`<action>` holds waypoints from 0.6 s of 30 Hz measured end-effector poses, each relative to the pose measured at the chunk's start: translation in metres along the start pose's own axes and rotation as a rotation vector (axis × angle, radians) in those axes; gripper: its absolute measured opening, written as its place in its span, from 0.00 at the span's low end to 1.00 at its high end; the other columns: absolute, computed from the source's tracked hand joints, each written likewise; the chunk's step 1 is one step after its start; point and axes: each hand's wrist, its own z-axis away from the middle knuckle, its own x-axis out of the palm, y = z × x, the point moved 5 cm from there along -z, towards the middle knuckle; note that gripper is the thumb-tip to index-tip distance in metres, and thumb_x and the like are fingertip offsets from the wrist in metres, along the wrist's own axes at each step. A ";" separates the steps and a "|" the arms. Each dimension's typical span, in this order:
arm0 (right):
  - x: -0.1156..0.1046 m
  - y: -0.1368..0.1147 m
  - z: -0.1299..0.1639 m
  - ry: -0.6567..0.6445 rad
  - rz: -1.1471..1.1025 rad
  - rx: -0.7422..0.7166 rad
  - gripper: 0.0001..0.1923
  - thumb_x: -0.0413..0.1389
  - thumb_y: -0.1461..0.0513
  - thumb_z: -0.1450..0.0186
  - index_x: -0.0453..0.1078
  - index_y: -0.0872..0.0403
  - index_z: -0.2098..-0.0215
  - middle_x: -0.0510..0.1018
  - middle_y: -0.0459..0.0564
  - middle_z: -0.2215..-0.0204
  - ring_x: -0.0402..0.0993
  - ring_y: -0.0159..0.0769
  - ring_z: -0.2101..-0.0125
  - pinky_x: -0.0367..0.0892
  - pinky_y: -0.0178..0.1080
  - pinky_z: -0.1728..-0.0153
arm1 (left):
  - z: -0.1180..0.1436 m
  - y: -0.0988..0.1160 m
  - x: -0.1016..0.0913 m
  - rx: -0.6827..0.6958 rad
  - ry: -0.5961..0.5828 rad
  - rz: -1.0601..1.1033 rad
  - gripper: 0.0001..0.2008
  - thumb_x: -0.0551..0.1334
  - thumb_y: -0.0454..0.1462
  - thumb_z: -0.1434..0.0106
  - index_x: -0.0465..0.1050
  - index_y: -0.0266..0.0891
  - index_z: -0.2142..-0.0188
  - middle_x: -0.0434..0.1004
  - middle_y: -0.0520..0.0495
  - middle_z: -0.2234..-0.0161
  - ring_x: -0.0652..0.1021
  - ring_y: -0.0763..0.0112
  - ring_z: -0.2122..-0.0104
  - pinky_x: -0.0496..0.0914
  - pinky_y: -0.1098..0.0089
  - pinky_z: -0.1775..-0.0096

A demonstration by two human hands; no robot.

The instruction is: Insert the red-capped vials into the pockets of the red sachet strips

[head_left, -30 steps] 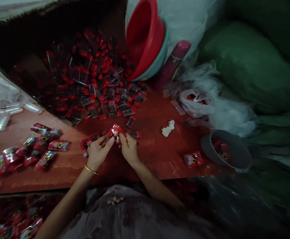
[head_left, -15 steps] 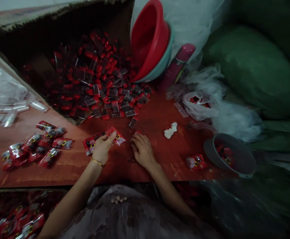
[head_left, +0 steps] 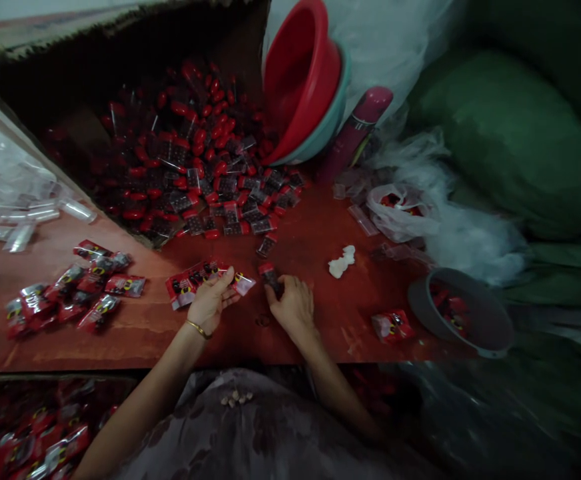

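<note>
On the red table, my left hand [head_left: 209, 303], with a gold bangle at the wrist, lies over flat red printed packets [head_left: 183, 287]. Its thumb and fingers are stretched out and apart; the palm partly hides the packets. Just to its right, my right hand [head_left: 293, 307] is closed around a small clear container with a red cap [head_left: 269, 275]. The cap end points away from me and the lower end is hidden by my fingers. Beyond both hands, many similar red-capped containers [head_left: 230, 213] spill from a cardboard box [head_left: 55, 160].
Filled red packets [head_left: 78, 290] are piled on the left. At right are a white scrap [head_left: 341, 262], a single packet [head_left: 393, 325] and a grey bowl [head_left: 490, 327]. Behind stand a red basin [head_left: 315, 80] and a pink bottle [head_left: 355, 130]. Below left is a box of packets [head_left: 50, 440].
My left hand's thumb and fingers have opened from the packets. My right hand has shifted slightly right and down, and a red-capped container now shows in its fingers.
</note>
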 end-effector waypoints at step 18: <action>-0.039 0.001 0.035 -0.208 -0.926 -0.062 0.06 0.52 0.58 0.38 0.65 0.52 0.65 0.67 0.40 0.83 0.64 0.28 0.82 0.59 0.32 0.79 | 0.004 0.003 0.005 0.100 -0.022 -0.107 0.22 0.73 0.47 0.68 0.73 0.34 0.76 0.76 0.50 0.77 0.74 0.75 0.78 0.68 0.73 0.73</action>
